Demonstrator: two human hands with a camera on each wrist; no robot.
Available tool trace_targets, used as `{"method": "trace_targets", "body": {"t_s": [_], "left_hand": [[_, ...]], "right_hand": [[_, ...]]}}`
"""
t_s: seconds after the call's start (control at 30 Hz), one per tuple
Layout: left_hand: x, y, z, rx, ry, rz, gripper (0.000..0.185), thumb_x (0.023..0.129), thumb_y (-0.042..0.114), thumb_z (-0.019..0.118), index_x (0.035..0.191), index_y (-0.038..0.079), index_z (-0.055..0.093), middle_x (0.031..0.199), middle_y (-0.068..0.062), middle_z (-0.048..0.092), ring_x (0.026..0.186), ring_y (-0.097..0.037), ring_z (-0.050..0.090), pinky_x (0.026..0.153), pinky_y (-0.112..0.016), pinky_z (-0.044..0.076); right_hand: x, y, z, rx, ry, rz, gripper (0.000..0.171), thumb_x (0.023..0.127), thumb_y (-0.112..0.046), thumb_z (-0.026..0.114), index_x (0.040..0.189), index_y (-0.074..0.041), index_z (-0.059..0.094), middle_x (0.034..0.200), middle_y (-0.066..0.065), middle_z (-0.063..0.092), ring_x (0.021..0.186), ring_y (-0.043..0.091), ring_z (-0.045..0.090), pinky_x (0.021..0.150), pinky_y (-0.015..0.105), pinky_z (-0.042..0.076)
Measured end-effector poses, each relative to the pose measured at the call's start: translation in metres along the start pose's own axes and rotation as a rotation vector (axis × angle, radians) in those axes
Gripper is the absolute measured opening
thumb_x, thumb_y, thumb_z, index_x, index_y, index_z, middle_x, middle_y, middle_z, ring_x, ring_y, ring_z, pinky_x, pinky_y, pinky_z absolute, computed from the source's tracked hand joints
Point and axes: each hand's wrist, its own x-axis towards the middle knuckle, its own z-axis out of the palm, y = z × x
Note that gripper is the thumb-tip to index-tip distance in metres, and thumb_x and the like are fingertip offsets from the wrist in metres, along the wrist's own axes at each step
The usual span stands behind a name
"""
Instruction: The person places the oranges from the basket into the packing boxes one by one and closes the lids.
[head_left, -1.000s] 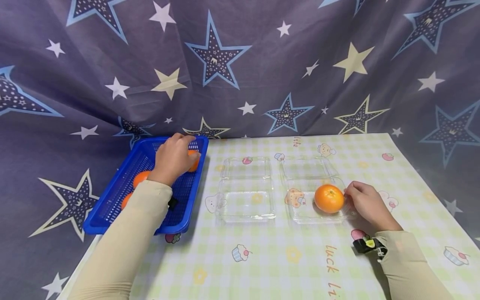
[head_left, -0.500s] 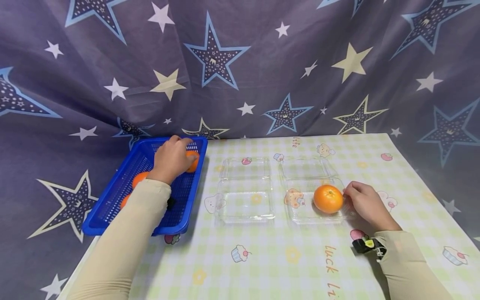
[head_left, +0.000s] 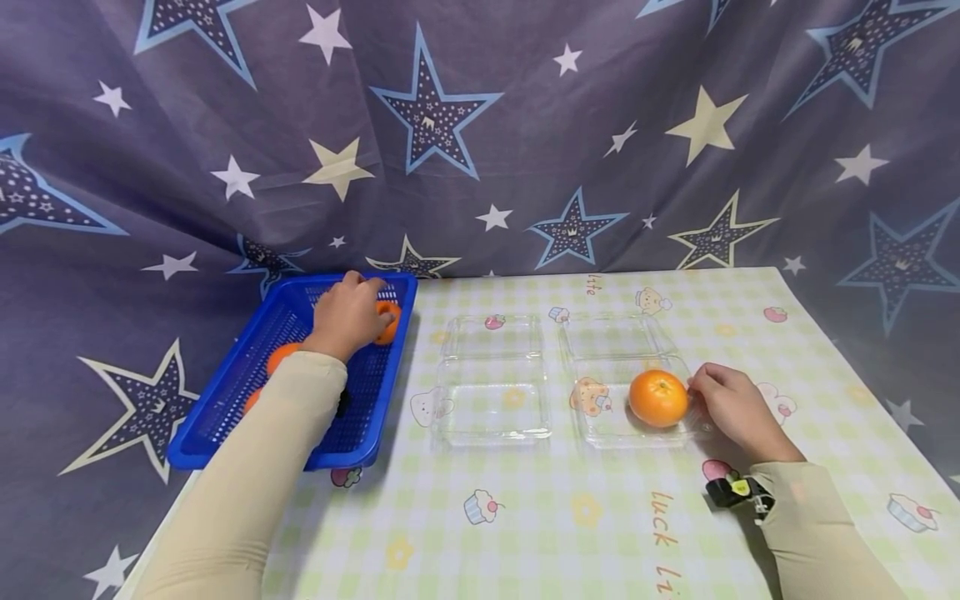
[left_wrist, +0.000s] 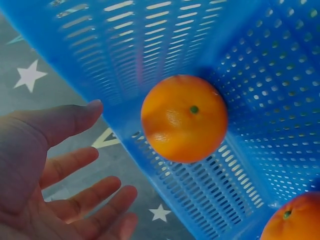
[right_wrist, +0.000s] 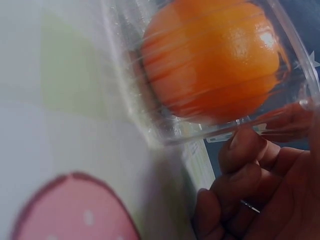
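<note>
My left hand (head_left: 347,315) hovers over the far end of a blue plastic basket (head_left: 393,392), its fingers spread and holding nothing. An orange (left_wrist: 185,120) lies in the basket's corner, just off the fingertips in the left wrist view. In the head view, this hand partly covers an orange (head_left: 387,322). At the right, another orange (head_left: 657,398) sits in the base of an opened clear plastic box (head_left: 600,429). With thumb and fingers, my right hand (head_left: 738,408) pinches that box's right edge; the right wrist view shows the fingertips at the clear rim.
More oranges, such as this orange (head_left: 283,357), lie in the basket, partly behind the left forearm. A second opened clear box (head_left: 491,408) stands between the basket and the right box. Beneath them is a checkered tablecloth (head_left: 540,533); a star-patterned curtain (head_left: 480,208) hangs behind.
</note>
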Motion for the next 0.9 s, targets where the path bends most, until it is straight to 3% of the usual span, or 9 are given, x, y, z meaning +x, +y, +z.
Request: {"method": "trace_targets", "body": {"t_s": [0.2, 0.9], "left_hand": [[0.003, -0.002, 0.004, -0.051, -0.033, -0.001, 0.062, 0.091, 0.028, 0.077, 0.144, 0.002, 0.056, 0.144, -0.032, 0.045, 0.117, -0.051, 0.058, 0.097, -0.064, 0.051], [0.022, -0.002, 0.018, -0.011, -0.123, 0.006, 0.069, 0.090, 0.026, 0.077, 0.150, 0.003, 0.050, 0.141, -0.033, 0.047, 0.115, -0.050, 0.058, 0.097, -0.062, 0.051]], "right_hand": [[0.000, -0.002, 0.000, 0.010, -0.007, 0.001, 0.037, 0.108, -0.027, 0.036, 0.095, -0.003, 0.062, 0.078, 0.010, 0.052, 0.073, 0.024, 0.050, 0.063, 0.031, 0.040], [-0.001, 0.000, 0.000, 0.001, -0.010, 0.001, 0.040, 0.109, -0.030, 0.033, 0.097, -0.004, 0.061, 0.079, 0.010, 0.053, 0.074, 0.024, 0.051, 0.063, 0.031, 0.040]]}}
